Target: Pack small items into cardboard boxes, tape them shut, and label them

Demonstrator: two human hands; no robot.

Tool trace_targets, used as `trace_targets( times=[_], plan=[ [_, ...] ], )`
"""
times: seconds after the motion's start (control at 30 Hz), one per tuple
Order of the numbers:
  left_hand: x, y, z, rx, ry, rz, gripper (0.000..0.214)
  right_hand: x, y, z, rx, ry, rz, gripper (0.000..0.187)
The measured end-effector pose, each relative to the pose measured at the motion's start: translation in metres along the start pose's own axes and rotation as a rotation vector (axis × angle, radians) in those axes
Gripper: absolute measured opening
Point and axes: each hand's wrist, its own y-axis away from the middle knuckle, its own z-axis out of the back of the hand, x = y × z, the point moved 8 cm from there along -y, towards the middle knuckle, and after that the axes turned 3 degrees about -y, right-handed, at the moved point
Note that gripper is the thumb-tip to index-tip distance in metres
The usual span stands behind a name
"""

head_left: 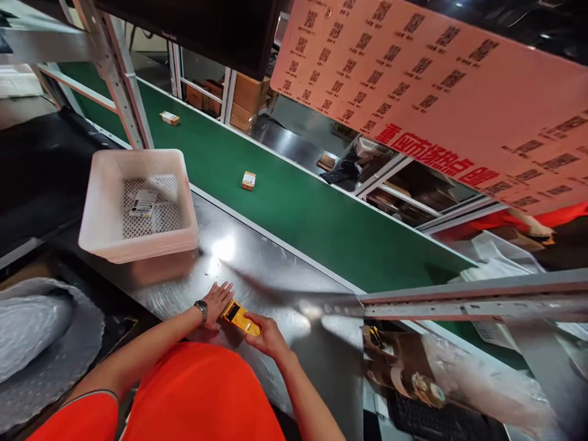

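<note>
A small yellow box (239, 318) lies on the steel worktable (257, 269) right in front of me. My left hand (217, 301), with a watch on the wrist, rests on the box's left end with fingers stretched out flat. My right hand (267, 335) grips the box's right end, fingers curled round it. I wear orange short sleeves.
A white plastic basket (138, 205) with a label paper inside stands at the table's left. Behind runs a green conveyor belt (321, 214) carrying two small boxes (248, 180) (169, 117). Bubble wrap (37, 343) lies at the left. A pink code sheet (436, 79) hangs overhead. A metal rail (473, 294) crosses the right.
</note>
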Motion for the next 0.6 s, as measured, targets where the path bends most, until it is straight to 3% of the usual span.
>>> trace_targets(
  times=[0.1, 0.27, 0.43, 0.6],
  plan=[
    [-0.013, -0.007, -0.013, 0.02, -0.039, 0.025, 0.135, 0.004, 0.01, 0.01, 0.033, 0.019, -0.046, 0.065],
    [-0.008, -0.009, -0.017, 0.037, -0.09, 0.05, 0.126, 0.009, 0.027, 0.027, 0.11, 0.183, -0.151, 0.065],
    [-0.004, -0.012, -0.02, -0.005, -0.046, 0.068, 0.109, 0.013, 0.006, 0.023, 0.132, 0.163, -0.205, 0.063],
    [-0.001, -0.016, -0.019, -0.035, -0.061, 0.064, 0.102, -0.01, 0.002, 0.036, 0.098, 0.041, -0.426, 0.046]
  ],
)
